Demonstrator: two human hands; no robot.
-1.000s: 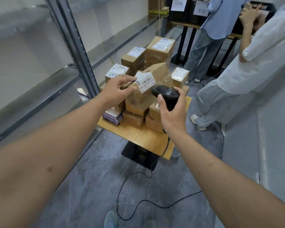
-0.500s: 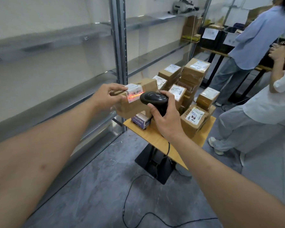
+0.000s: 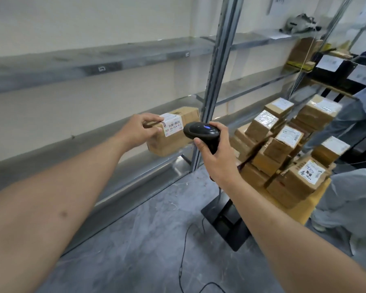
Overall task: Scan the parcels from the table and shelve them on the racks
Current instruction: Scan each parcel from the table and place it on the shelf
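While pinched in left hand (image 3: pixel 138 130) grip, parcel (image 3: pixel 173 132) seems light, stiff cardboard; best held across short edges. Right hand (image 3: pixel 217 154) grip clasps scanner (image 3: pixel 201 132).

bystanders (image 3: pixel 351 187) cut off; label (image 3: pixel 172 124) blurred

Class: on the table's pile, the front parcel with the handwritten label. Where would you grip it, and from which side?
Probably from above, hands on the two side faces of the handwritten-label parcel. It tops the stack at the table edge; neighbours crowd its rear.
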